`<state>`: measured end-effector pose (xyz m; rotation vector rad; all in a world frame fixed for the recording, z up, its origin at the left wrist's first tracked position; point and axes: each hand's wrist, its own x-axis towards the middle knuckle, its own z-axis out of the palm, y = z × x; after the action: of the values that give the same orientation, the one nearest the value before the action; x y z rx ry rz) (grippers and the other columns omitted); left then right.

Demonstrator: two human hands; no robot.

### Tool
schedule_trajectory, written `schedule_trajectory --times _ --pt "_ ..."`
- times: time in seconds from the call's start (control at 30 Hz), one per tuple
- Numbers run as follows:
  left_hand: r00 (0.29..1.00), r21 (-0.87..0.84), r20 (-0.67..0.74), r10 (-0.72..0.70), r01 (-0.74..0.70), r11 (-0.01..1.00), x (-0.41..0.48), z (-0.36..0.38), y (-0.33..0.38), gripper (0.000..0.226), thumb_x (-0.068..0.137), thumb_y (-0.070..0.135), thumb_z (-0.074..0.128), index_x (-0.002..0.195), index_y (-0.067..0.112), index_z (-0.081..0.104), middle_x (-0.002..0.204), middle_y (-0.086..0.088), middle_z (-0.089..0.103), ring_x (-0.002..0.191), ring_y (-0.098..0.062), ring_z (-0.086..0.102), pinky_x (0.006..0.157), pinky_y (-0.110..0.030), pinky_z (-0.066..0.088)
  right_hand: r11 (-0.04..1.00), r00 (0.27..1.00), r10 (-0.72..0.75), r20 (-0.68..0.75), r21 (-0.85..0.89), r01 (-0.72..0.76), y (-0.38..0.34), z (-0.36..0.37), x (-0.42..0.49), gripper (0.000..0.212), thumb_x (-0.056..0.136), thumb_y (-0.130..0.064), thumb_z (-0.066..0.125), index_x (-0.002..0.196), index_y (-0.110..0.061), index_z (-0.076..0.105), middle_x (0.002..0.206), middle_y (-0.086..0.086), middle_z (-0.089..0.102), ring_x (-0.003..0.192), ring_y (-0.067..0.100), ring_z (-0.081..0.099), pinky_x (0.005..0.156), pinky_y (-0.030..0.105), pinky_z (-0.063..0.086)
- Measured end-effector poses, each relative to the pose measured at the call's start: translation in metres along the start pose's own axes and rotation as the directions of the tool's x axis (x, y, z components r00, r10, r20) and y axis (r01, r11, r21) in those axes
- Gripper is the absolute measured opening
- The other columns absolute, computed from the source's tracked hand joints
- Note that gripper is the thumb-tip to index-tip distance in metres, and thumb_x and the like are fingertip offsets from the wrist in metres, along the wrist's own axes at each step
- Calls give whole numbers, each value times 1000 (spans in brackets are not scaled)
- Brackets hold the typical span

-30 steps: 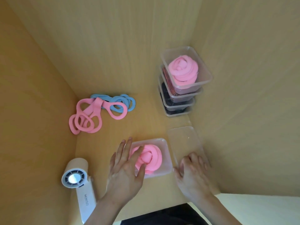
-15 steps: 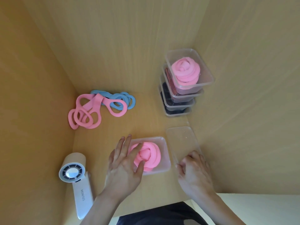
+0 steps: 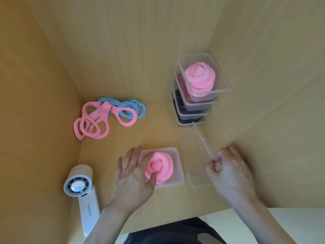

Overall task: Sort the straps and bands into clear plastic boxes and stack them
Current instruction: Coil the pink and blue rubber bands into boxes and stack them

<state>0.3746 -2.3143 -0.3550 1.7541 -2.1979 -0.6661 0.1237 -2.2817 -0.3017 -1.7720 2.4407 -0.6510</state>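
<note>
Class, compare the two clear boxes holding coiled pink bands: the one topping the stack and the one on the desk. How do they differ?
The top box sits raised on other boxes; the desk box lies directly on the wood. The left hand rests fingers on the desk box's band; nothing touches the top box. Both are clear, rectangular and hold a pink coil.

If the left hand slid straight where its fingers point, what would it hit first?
Probably the back wall: the left hand, on the rolled pink band, points between the blue bands and the box stack. Depth unclear.
</note>
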Motion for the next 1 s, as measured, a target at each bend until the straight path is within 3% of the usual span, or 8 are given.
schedule_trajectory --times 0.1,0.3,0.47,0.57,0.63,0.77,0.93,1.0 --pt "1000 -20 -16 16 -16 1000 0 -2 1 58 92 39 61 148 36 44 164 4 24 154 -16 8 126 -46 5 986 989 -146 -24 82 148 -3 -12 0 19 74 -2 76 74 -8 59 82 2 57 63 28 56 56 32 41" --pt "997 -153 -70 19 -30 988 0 -13 2 51 88 31 70 137 32 56 154 8 33 148 -10 16 120 -45 28 916 939 -345 10 221 334 -14 -31 -6 13 92 -8 62 88 -17 55 96 -10 56 85 16 59 73 32 49" --pt "986 -353 -163 -29 -31 935 -5 -30 -2 53 87 27 73 120 61 49 142 23 40 138 -1 33 108 -32 38 858 947 -321 10 426 286 -25 -33 -9 14 97 -20 48 95 -34 48 102 -17 61 93 10 62 73 16 43" --pt "971 -560 -213 -106 -33 828 -11 -42 -7 54 83 33 77 124 54 48 135 26 51 128 3 48 102 -28 42 835 962 -274 -8 494 242 -33 -26 -5 6 97 -31 47 96 -35 51 96 -16 64 84 7 63 68 15 44" --pt "979 -700 -177 -97 -56 712 -15 -52 -10 63 79 43 77 135 41 48 136 18 56 125 -7 54 98 -29 45 804 957 -290 -15 539 253 -39 -20 0 14 96 -22 53 95 -35 53 93 -17 64 85 4 63 71 11 44" --pt "979 -784 -146 -141 -28 620 -18 -66 -16 70 76 50 74 139 38 48 115 9 60 101 -14 61 87 -26 50 774 941 -335 45 584 247 -50 -8 8 16 96 -16 53 94 -32 54 88 -15 64 83 6 65 71 18 48" --pt "968 -686 -158 -194 33 726 -19 -71 -27 5 89 41 68 90 37 72 86 4 57 73 -10 51 71 -13 40 745 947 -311 78 638 192 -59 6 16 18 96 -7 61 94 -25 61 88 -15 66 81 9 65 72 21 49" --pt "973 -753 -46 -228 116 647 -21 -68 -30 13 86 35 63 77 30 71 79 3 64 71 -10 53 70 -21 41 717 962 -263 79 683 139 -62 16 18 17 94 -3 65 92 -19 65 85 -13 66 78 11 63 69 22 48"
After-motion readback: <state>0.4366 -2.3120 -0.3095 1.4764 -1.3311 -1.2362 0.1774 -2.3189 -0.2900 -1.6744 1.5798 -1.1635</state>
